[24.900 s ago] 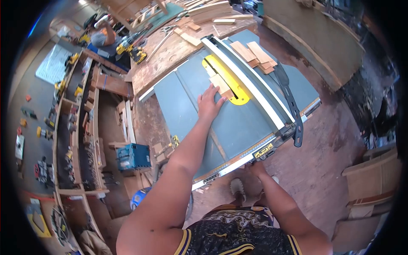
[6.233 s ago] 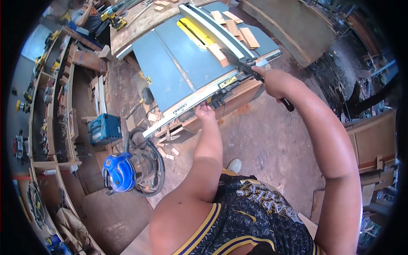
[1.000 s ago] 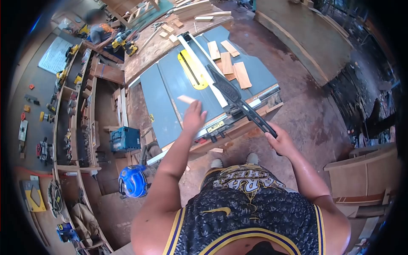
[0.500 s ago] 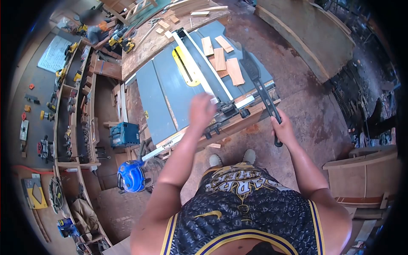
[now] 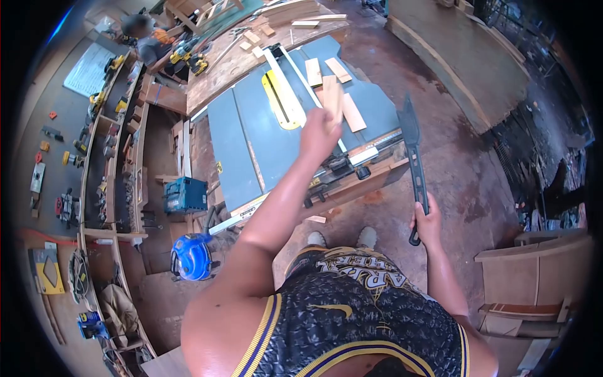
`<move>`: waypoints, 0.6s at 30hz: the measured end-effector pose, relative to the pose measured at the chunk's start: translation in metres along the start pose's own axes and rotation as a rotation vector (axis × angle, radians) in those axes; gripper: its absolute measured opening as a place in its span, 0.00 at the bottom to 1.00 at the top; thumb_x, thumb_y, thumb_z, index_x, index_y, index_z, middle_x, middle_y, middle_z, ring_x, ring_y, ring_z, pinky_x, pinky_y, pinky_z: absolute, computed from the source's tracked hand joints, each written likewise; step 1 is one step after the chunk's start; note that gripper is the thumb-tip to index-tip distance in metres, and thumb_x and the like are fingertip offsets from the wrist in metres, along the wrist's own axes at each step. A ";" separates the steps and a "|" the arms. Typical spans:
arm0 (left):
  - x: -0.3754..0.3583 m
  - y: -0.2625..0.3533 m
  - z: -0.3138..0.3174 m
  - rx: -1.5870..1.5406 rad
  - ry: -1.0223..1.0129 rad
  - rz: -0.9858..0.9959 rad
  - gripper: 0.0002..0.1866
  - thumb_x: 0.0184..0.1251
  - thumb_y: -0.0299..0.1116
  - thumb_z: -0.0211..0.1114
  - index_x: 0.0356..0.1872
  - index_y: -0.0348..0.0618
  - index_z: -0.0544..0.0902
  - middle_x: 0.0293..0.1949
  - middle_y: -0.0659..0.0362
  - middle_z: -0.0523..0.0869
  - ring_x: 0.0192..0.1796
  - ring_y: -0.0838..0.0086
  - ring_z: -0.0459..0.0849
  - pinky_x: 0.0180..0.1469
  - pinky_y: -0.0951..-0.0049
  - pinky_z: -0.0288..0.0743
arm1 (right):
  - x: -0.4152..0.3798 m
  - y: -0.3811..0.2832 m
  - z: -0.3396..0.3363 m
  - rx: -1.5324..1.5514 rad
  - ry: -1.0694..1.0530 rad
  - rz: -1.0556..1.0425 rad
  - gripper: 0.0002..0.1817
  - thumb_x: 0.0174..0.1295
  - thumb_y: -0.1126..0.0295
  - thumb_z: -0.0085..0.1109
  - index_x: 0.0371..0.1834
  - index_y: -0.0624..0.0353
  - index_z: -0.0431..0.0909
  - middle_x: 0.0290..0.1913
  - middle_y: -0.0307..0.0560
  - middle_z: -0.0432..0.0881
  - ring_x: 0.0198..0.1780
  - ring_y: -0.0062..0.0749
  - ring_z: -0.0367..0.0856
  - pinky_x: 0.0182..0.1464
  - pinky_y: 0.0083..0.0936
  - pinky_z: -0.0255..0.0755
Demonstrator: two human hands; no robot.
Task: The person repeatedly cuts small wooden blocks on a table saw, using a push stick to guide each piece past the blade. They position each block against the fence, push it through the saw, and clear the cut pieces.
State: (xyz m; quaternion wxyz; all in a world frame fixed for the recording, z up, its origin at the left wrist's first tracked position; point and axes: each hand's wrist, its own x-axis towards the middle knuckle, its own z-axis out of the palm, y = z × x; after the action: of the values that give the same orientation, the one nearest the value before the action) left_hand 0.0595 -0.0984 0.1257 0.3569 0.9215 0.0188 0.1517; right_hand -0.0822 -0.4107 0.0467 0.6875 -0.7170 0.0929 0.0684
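Observation:
My left hand (image 5: 321, 133) is closed round the lower end of a wooden block (image 5: 331, 95), which points away from me over the right part of the table saw (image 5: 245, 138). Other flat wooden pieces (image 5: 353, 113) lie around it on the grey top. Away from the saw's right front corner, my right hand (image 5: 428, 220) grips the handle of a long black push stick (image 5: 416, 163); its broad end points up and away. The white rip fence (image 5: 284, 85) runs beside the yellow throat plate (image 5: 282, 103).
A blue shop vacuum (image 5: 193, 256) and a teal tool case (image 5: 185, 195) stand to the left, near shelves (image 5: 94, 163) with tools. Behind the saw, a wooden workbench (image 5: 220, 78) bears offcuts and drills. A person (image 5: 154, 47) is at the far left. A large slab (image 5: 452, 63) lies at right.
My left hand has moved right and forward from the fence and taken hold of a wooden block. My right hand has drawn the push stick right and back, off the saw top.

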 end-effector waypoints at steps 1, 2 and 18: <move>-0.023 -0.016 -0.019 -0.057 0.061 0.018 0.19 0.61 0.32 0.66 0.53 0.39 0.75 0.51 0.49 0.80 0.53 0.55 0.83 0.56 0.64 0.78 | -0.001 0.002 0.000 -0.012 0.015 0.013 0.18 0.71 0.75 0.51 0.64 0.62 0.69 0.23 0.35 0.72 0.17 0.18 0.72 0.22 0.18 0.69; -0.043 -0.037 -0.033 -0.114 0.124 0.036 0.19 0.63 0.29 0.64 0.54 0.39 0.74 0.51 0.49 0.80 0.54 0.57 0.83 0.57 0.64 0.77 | 0.001 0.006 0.001 -0.016 0.006 -0.008 0.18 0.71 0.74 0.52 0.63 0.62 0.69 0.22 0.35 0.72 0.17 0.19 0.72 0.21 0.19 0.70; -0.057 -0.203 -0.069 0.070 0.214 -0.267 0.19 0.62 0.35 0.70 0.53 0.40 0.82 0.60 0.44 0.75 0.58 0.47 0.76 0.65 0.57 0.70 | -0.018 -0.012 0.118 -0.097 -0.169 -0.112 0.22 0.72 0.72 0.54 0.68 0.61 0.67 0.25 0.35 0.73 0.20 0.17 0.71 0.24 0.17 0.68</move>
State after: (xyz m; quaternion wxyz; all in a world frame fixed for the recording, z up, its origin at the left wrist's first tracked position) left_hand -0.0004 0.0894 0.0243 0.3373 0.9014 0.1842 0.1996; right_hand -0.0931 -0.2914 0.0567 0.6601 -0.7452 -0.0093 0.0945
